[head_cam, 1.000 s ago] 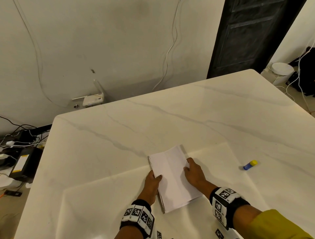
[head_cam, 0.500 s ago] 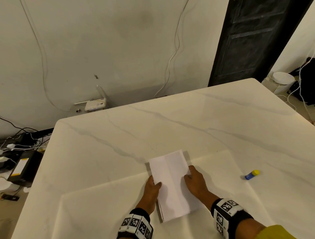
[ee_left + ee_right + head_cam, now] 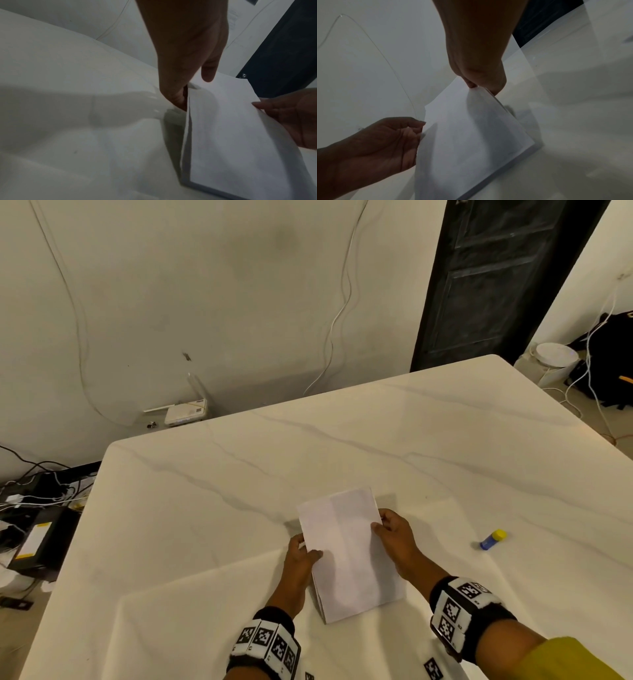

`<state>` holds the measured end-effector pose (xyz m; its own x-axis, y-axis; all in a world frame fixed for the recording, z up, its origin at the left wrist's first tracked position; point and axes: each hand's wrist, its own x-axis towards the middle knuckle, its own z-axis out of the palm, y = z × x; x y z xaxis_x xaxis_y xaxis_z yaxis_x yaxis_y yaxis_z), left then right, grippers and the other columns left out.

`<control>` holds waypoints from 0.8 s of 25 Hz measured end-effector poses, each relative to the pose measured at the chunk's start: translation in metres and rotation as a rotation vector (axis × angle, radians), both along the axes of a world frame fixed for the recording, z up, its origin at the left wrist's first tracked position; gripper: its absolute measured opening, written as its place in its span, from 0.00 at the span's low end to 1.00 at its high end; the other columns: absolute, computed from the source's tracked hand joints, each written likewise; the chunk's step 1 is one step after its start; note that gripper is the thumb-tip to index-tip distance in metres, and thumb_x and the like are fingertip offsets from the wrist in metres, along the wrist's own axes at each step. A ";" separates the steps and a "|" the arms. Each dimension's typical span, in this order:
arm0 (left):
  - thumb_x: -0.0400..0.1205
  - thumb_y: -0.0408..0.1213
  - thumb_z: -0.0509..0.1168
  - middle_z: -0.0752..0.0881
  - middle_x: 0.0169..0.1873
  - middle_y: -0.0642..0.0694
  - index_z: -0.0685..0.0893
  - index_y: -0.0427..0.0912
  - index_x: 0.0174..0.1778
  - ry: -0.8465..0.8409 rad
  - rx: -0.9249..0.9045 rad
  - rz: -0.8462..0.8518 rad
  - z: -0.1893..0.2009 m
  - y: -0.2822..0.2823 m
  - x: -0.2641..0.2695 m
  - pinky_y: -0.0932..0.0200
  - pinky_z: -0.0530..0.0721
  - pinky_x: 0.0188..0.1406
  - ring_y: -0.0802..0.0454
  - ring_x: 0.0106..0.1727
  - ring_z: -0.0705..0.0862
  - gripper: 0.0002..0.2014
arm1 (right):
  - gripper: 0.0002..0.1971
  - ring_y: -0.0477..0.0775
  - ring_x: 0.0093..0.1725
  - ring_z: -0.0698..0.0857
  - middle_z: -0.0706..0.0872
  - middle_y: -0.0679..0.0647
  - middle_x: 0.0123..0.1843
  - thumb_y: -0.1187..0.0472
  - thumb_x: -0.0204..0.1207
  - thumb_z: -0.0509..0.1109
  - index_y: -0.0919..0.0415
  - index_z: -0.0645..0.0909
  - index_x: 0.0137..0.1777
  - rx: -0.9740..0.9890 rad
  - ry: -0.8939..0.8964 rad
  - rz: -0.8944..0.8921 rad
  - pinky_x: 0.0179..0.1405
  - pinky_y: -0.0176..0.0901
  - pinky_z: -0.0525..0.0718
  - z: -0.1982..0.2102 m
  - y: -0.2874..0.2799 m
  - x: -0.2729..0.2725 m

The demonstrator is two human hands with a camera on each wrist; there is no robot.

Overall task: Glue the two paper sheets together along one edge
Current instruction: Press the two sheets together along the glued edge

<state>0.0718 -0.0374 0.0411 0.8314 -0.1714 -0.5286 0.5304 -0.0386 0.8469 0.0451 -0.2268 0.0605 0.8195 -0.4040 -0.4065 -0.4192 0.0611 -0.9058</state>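
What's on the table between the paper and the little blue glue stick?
Nothing but bare white table. In the head view, the paper sheets are held by the right hand, and the glue stick lies apart.

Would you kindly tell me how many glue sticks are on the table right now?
1: the small blue glue stick with a yellow cap lies on the white marble table, right of the right hand; none looks hidden.

We see matt white paper sheets (image 3: 346,549) on a glossy marble-look table (image 3: 376,440), plus a smooth plastic glue stick (image 3: 492,539).
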 end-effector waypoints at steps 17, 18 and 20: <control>0.77 0.32 0.69 0.90 0.44 0.42 0.89 0.37 0.45 -0.606 0.477 -0.211 0.078 -0.027 0.046 0.59 0.84 0.48 0.46 0.46 0.87 0.05 | 0.12 0.46 0.42 0.83 0.86 0.53 0.47 0.69 0.77 0.60 0.59 0.83 0.52 -0.095 -0.064 0.389 0.41 0.32 0.81 0.030 0.005 0.000; 0.77 0.32 0.69 0.90 0.42 0.42 0.90 0.37 0.43 -0.579 0.456 -0.195 0.077 -0.025 0.045 0.62 0.83 0.45 0.48 0.44 0.87 0.05 | 0.11 0.47 0.42 0.84 0.86 0.53 0.47 0.69 0.77 0.60 0.57 0.83 0.51 -0.078 -0.058 0.389 0.42 0.33 0.81 0.030 0.005 -0.001; 0.77 0.33 0.69 0.88 0.38 0.45 0.90 0.37 0.41 -0.530 0.428 -0.145 0.076 -0.022 0.041 0.68 0.79 0.37 0.52 0.38 0.84 0.05 | 0.10 0.51 0.43 0.84 0.87 0.53 0.46 0.67 0.78 0.61 0.59 0.84 0.49 -0.036 -0.055 0.369 0.44 0.38 0.82 0.027 0.005 -0.003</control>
<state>0.1127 -0.0598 0.1168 0.9804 -0.1676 -0.1034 0.0136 -0.4660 0.8847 0.0426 -0.2213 0.0880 0.9330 -0.0907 -0.3482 -0.3573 -0.1172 -0.9266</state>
